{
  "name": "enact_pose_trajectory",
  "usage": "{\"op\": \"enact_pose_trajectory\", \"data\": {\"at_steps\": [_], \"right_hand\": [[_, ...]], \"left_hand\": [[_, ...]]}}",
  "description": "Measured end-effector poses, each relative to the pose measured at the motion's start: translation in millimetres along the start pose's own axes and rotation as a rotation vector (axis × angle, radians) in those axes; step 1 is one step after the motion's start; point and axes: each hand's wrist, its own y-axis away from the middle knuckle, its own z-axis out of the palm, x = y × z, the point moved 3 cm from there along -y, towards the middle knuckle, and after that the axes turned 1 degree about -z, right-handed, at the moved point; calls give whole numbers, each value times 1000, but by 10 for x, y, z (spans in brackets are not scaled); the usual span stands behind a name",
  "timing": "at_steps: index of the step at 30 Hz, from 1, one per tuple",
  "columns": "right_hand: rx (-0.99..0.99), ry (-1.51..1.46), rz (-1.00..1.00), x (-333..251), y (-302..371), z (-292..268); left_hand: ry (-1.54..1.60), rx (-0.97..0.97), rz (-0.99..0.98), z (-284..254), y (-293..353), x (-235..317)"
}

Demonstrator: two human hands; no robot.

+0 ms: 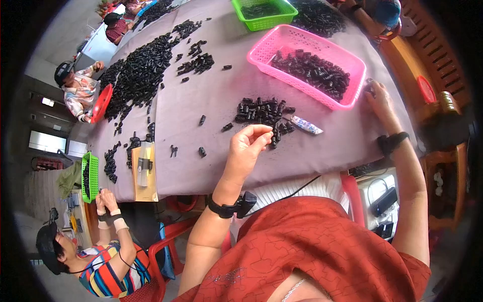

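My left hand (247, 145) is closed in a pinch at the near side of a small pile of black plastic parts (259, 111). Whatever lies between its fingertips is too small to make out against the pile. Out to the right, beside the pink basket (307, 91), my right hand (382, 104) has its fingers closed around a small black part (371, 86), partly hidden by them. The basket holds many similar black parts. A tool with a blue-and-white patterned handle (307, 125) rests against the pile's right side.
A large heap of black parts (138, 65) covers the table's left. A green basket (266, 21) stands at the far side. Co-workers sit along the left, one holding a red tray (102, 103), another near a green basket (90, 177). A cardboard piece (145, 189) lies at the near-left edge.
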Motion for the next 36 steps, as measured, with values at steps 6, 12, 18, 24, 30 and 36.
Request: {"op": "enact_pose_trajectory", "data": {"at_steps": [6, 12, 18, 24, 30, 36], "right_hand": [[30, -153, -12, -32, 2, -29], [-26, -300, -27, 141, -100, 66], [-54, -303, 10, 32, -8, 7], [-88, -319, 4, 79, -18, -65], [-216, -584, 182, 217, -28, -162], [-328, -886, 20, -209, 285, -496]], "left_hand": [[-28, -40, 7, 109, -31, 91], [-8, -230, -39, 454, -173, 259], [189, -485, -368, 997, -350, 173], [267, -496, -498, 1310, -495, 18], [316, -561, -518, 1629, -597, -29], [469, -478, -686, 2067, -767, -231]]}}
